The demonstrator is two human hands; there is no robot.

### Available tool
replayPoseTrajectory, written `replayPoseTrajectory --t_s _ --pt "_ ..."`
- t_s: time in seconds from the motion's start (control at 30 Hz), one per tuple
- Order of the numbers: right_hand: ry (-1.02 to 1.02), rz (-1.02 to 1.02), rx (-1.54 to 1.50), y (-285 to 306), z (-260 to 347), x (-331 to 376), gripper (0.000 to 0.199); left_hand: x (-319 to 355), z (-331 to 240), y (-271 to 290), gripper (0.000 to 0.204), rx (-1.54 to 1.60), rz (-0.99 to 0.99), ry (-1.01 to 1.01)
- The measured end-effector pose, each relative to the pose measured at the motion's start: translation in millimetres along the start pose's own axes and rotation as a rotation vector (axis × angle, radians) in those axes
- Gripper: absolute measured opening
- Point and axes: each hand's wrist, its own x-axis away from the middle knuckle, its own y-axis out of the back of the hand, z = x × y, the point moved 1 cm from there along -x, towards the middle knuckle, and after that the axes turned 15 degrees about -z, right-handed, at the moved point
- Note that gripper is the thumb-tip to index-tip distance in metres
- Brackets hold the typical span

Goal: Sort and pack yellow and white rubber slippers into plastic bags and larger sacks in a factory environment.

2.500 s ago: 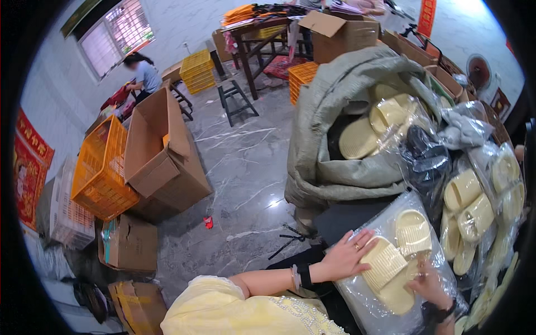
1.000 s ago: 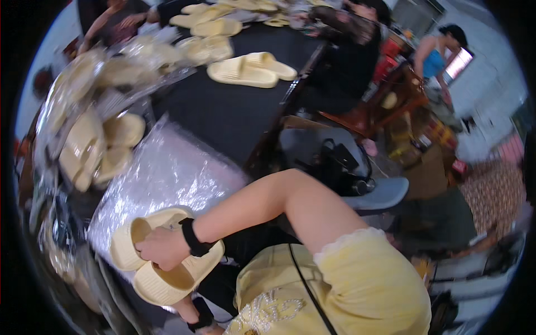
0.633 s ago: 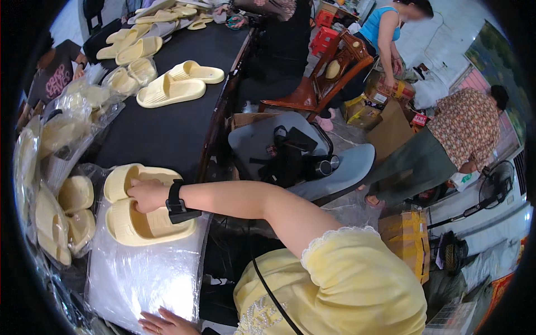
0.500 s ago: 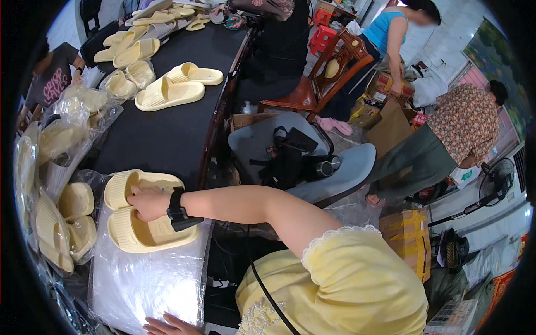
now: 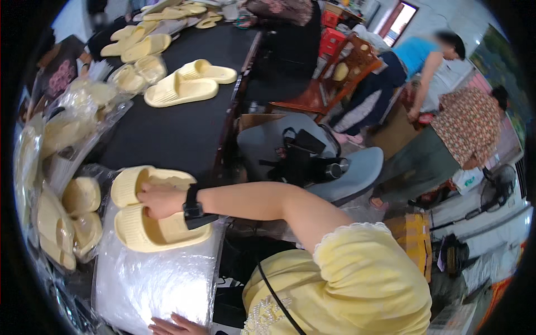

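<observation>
A pair of pale yellow slippers (image 5: 162, 240) sits side by side on a stack of clear plastic bags (image 5: 151, 279) at the table's near end. My right hand (image 5: 163, 201), with a black band at the wrist, is closed where the two slippers meet, its fingers over their inner edges by the straps. Low in the picture, my left hand (image 5: 176, 325) lies on the bags with fingers spread, partly cut off by the lower edge.
Bagged slippers (image 5: 84, 218) line the table's left side. Another bare pair (image 5: 181, 89) rests farther up the black table (image 5: 162, 139), with more slippers piled beyond. A grey chair (image 5: 262, 139) holding black items stands to the right. Two people bend over boxes at the back right.
The whole view has shifted slightly to the right. My hands and the slippers keep about the same places on the bags. The person in blue at the back has moved a little.
</observation>
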Motion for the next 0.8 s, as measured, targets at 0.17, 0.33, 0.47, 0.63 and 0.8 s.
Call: replayPoseTrajectory --t_s 0.17,0.33,0.47,0.63,0.8 --pt "0.298 0.025 0.028 -20 -37 -17 0.015 3 20 -28 0.057 0.051 0.002 0.039" --pt "0.227 -0.080 -0.117 3 -85 -38 0.026 -15 1 -3 0.063 0.110 0.069 0.133" --pt "-0.072 -0.095 -0.254 49 -48 -31 0.030 -15 9 5 0.073 0.170 0.089 0.184" --pt "0.542 -0.078 -0.132 76 100 -17 0.039 -4 9 10 0.074 0.235 0.054 0.223" --pt "0.745 0.642 -0.092 0 179 8 0.029 0 15 9 0.064 0.183 0.067 0.184"
